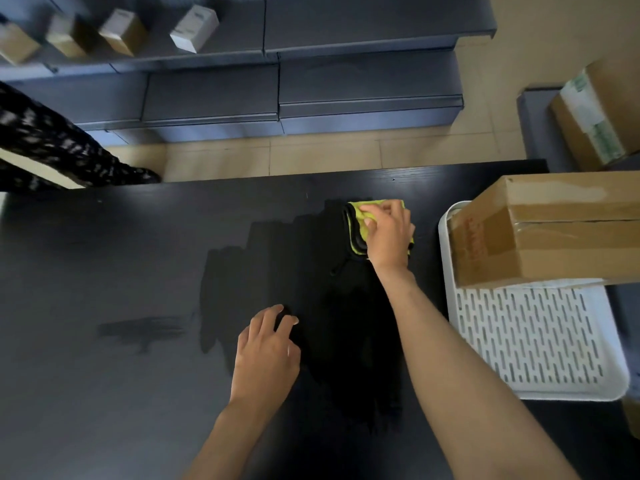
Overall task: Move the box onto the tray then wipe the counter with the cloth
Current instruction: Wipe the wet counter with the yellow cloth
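A brown cardboard box (554,233) sealed with tape rests on the far part of a white slotted tray (540,341) at the right of the dark counter (104,271). My right hand (388,233) presses down on a folded yellow-green cloth with a black edge (358,223) near the counter's far side, left of the tray. Dark wet streaks spread over the counter from the cloth toward me. My left hand (266,351) rests on the counter closer to me, fingers spread and holding nothing.
Grey shelves (277,98) stand beyond the counter, with several small boxes (194,29) on the upper left one. A large cardboard box (595,112) sits at the far right. A person's patterned sleeve (52,143) reaches in at the left edge.
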`<state>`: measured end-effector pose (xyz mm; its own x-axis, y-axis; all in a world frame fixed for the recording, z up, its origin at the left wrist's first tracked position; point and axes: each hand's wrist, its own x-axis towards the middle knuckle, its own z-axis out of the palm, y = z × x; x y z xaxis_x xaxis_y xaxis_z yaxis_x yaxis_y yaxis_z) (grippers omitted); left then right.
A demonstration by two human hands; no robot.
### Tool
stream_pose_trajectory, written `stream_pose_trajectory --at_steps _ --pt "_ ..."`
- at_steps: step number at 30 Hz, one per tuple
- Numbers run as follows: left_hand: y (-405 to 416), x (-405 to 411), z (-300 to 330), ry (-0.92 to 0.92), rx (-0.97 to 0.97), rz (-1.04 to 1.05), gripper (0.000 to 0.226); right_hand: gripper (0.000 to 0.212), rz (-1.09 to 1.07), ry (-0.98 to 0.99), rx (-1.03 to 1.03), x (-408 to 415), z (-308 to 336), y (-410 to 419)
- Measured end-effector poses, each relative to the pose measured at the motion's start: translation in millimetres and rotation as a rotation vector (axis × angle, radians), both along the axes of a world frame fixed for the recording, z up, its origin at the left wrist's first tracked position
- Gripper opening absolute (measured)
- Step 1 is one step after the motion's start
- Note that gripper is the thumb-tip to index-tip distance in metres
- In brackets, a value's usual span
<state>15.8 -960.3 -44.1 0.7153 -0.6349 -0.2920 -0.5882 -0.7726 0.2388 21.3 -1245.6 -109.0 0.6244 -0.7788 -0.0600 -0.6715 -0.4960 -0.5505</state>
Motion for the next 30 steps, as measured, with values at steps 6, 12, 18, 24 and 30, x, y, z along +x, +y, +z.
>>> stream_pose_trajectory --at_steps 6,12,18,24,30 --pt "-7 0 3 -0.006 0.006 -0.019 0.035 0.033 0.050 -0.002 -0.021 -39 4 20" --pt "-14 -3 15 0.005 -0.013 -0.061 0.035 0.051 0.043 0.066 0.015 -130 12 94" --pt "-7 -5 21 0.018 -0.019 -0.115 0.034 0.050 0.051 0.114 0.009 -213 8 166" --pt "17 -3 21 0.017 -0.015 -0.114 0.034 0.045 0.101 0.169 -0.052 -254 0 196" --pt "52 5 16 0.038 -0.039 -0.087 0.033 0.062 0.242 0.331 -0.201 -262 -18 214"
